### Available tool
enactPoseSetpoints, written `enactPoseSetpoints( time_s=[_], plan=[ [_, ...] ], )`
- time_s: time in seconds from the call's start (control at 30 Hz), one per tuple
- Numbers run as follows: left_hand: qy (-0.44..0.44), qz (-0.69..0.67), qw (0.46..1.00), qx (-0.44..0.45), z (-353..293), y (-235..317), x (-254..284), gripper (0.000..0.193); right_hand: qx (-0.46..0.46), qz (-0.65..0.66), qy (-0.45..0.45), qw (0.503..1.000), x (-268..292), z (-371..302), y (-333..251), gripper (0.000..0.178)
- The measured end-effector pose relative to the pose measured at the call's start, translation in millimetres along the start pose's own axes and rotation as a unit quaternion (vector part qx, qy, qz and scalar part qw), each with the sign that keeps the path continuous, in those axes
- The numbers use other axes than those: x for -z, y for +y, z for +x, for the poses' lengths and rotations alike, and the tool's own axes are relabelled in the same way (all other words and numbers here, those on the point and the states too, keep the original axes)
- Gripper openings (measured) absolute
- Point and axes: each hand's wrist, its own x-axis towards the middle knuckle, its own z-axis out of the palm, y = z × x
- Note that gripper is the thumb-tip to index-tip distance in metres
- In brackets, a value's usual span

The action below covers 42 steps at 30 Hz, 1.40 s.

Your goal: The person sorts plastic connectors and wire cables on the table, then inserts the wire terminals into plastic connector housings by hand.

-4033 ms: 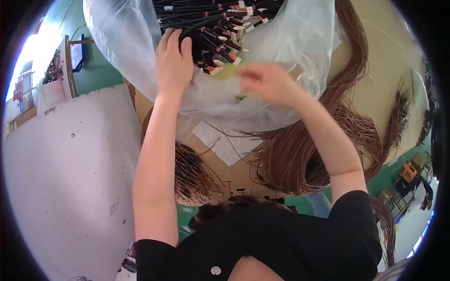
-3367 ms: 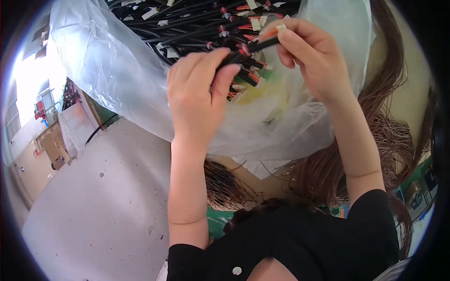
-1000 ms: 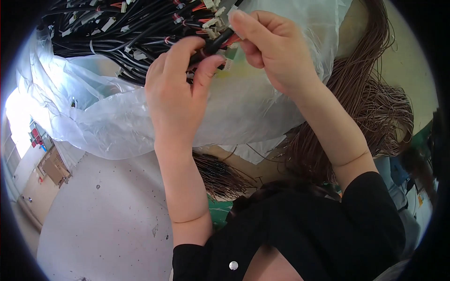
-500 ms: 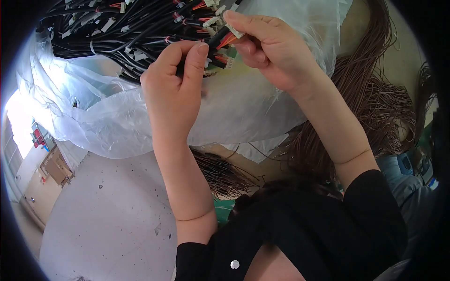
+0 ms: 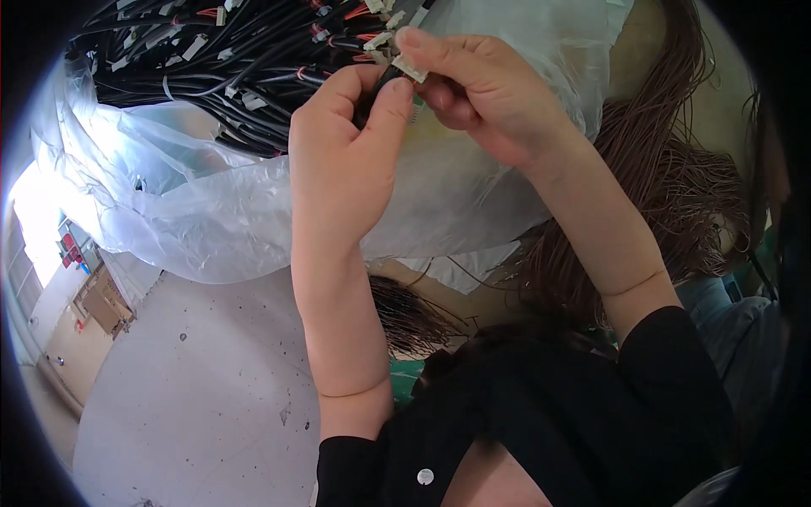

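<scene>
A white plug connector point(image 5: 409, 69) sits at the end of a black cable between my hands. My right hand point(image 5: 486, 93) pinches that connector with thumb and fingers. Close beside it, my left hand point(image 5: 351, 148) grips the black cable point(image 5: 386, 78) just behind the connector, thumb and forefinger pressed together. The short coloured wires between cable and connector are mostly hidden by my fingers. Beyond my left hand lies a large heap of black cables point(image 5: 253, 63), many with white connectors and orange-red wires at their ends.
Clear plastic sheeting point(image 5: 473, 194) lies under the heap and my wrists. Long brown wires point(image 5: 583, 262) hang at right, with a shorter dark wire bundle point(image 5: 410, 317) nearer me. A pale grey surface point(image 5: 203, 380) fills the lower left. Blue-grey clothing point(image 5: 731, 338) shows at far right.
My left hand has moved right and slightly up along the cable, closer to the connector. The coloured wires seen before are now mostly covered. My right hand stays nearly in place, still pinching the connector.
</scene>
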Motion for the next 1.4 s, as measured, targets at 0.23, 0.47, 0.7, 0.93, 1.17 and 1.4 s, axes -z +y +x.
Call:
enactPoseSetpoints(
  time_s=[0.23,0.47,0.7,0.93,1.17,1.4],
  plan=[
    [0.005,-0.029,0.999,0.027,1.2,1.5,0.1,0.015,0.057,-0.031,0.01,0.998,3.7,-2.2,4.8,0.02],
    [-0.02,-0.11,0.993,0.021,2.7,-0.2,3.1,0.014,0.032,0.026,-0.004,0.999,3.4,-2.1,4.0,0.019],
    [-0.026,-0.117,0.993,0.016,3.4,-1.1,5.0,0.015,-0.035,0.157,-0.051,0.986,5.4,2.6,9.6,0.019],
    [-0.007,-0.118,0.993,0.028,3.6,1.2,3.6,0.013,-0.114,0.301,-0.108,0.941,5.6,7.7,13.4,0.02],
    [-0.005,-0.108,0.994,0.024,4.3,1.9,5.7,0.013,-0.137,0.335,-0.11,0.926,2.3,9.3,13.3,0.02],
    [-0.007,-0.11,0.994,0.026,5.4,1.5,5.2,0.014,-0.144,0.364,-0.117,0.913,4.1,11.1,16.2,0.021]
  ],
)
